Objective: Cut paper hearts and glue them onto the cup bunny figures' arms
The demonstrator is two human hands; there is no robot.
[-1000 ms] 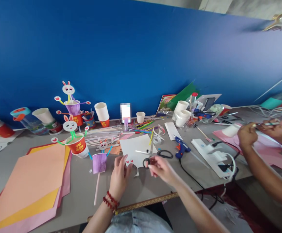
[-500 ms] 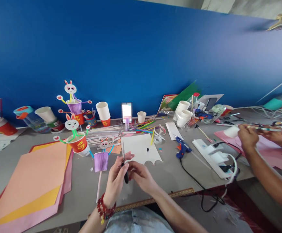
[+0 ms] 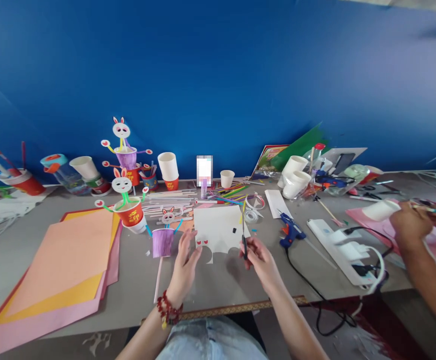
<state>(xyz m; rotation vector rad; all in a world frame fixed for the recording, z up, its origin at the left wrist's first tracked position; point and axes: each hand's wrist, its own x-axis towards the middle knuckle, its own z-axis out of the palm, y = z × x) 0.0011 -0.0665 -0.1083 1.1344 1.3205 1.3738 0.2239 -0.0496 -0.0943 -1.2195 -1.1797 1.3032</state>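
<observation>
My right hand point(image 3: 261, 260) grips a pair of scissors point(image 3: 244, 240) by the black handle, its blades pointing up over the right edge of a white sheet of paper point(image 3: 218, 225). Fingers apart, my left hand point(image 3: 183, 260) is empty beside the paper's left edge. Two small white discs with red hearts point(image 3: 202, 242) lie near the fingertips of that hand. Close to its left stands a small rabbit figure with a purple paper cup point(image 3: 163, 242) for a body. Curved cut-outs mark the sheet's lower edge, and a tiny black piece point(image 3: 234, 230) rests on it.
A blue glue gun point(image 3: 291, 231) and a white power strip point(image 3: 340, 252) with cables lie to the right. Coloured paper sheets point(image 3: 71, 260) are stacked at left. Behind them stands a red-cup rabbit figure point(image 3: 129, 212). A co-worker's hand point(image 3: 411, 222) is at far right.
My hands have parted. The right one has carried the scissors to the right, while the left has opened. Two heart discs now show on the paper. The view has shifted slightly.
</observation>
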